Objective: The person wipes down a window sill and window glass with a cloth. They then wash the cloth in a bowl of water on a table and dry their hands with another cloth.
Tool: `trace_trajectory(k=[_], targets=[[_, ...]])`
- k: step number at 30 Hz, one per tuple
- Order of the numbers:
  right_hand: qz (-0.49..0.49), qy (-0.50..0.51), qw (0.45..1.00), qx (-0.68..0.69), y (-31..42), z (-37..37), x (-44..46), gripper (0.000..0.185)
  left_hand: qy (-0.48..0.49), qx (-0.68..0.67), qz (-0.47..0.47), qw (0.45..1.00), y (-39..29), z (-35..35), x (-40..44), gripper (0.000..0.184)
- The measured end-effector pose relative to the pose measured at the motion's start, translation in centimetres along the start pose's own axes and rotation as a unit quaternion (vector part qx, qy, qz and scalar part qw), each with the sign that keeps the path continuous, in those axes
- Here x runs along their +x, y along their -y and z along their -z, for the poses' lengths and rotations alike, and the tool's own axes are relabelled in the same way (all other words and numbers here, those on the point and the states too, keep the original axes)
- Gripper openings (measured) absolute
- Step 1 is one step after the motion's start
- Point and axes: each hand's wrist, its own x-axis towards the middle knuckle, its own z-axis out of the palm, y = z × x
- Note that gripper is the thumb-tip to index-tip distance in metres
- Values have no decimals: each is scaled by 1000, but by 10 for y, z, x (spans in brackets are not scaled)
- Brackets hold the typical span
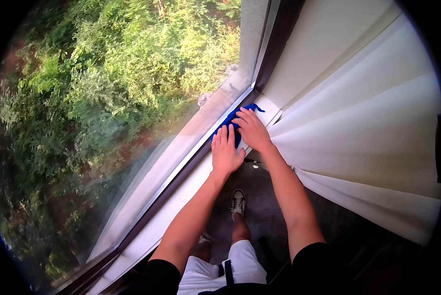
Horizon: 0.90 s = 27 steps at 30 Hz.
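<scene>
Head view: blue cloth (231, 117) lies lengthwise on the inner edge of the window, where the dark frame (183, 173) meets the white sill (196, 183). Its long axis runs roughly parallel to the frame, from lower left to upper right in view. It appears bunched rather than spread flat; a loose, narrow tip sticks out past the right hand (253, 132), toward the frame's corner. Relative to both hands, the cloth is at and just beyond the fingertips, on the window side. Left hand (225, 157) covers the lower-left end, its long fingers laid side by side across the cloth's axis, pointing at the glass (146, 142), with the thumb held wide of them. Right hand sits at the upper-right part, its fingers slightly parted and bent, reaching over the cloth at a slant; whether they pinch any fabric, cannot tell. Neither hand is clearly nearer: both touch the cloth, the left at one end, the right close to the other. A short stretch of blue shows between them. White curtain (350, 125) hangs beyond the right forearm, apart from the cloth.
</scene>
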Motion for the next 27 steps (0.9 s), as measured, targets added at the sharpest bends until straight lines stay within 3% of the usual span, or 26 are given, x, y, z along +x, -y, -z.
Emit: trace_trajectory(k=[3, 5, 9, 15, 18, 20, 21, 24, 27], targets=[[-18, 4, 999, -30, -21, 18, 12, 36, 17, -22, 15, 1000, -22, -15, 37, 93], [-5, 8, 999, -37, -32, 18, 13, 37, -28, 23, 71, 997, -39, -35, 45, 91], [-35, -18, 997, -72, -50, 22, 16, 39, -18, 22, -30, 999, -29, -38, 63, 90], [-61, 7, 995, -78, -54, 18, 21, 38, -15, -34, 22, 999, -43, -34, 70, 90], [-82, -31, 991, -101, -58, 21, 19, 37, -16, -83, -14, 996, -42, -37, 87, 91], [-119, -159, 970, -143, -62, 24, 17, 36, -10, -119, -44, 992, -46, -38, 101, 91], [-135, -174, 964, -146, -61, 30, 18, 35, -30, -122, -63, 990, -52, -38, 108, 90], [-150, -139, 974, -98, -71, 22, 20, 35, -57, -115, -72, 989, -60, -43, 116, 89], [-169, -94, 976, -104, -71, 8, 20, 37, -23, -56, -54, 997, -55, -46, 113, 87]])
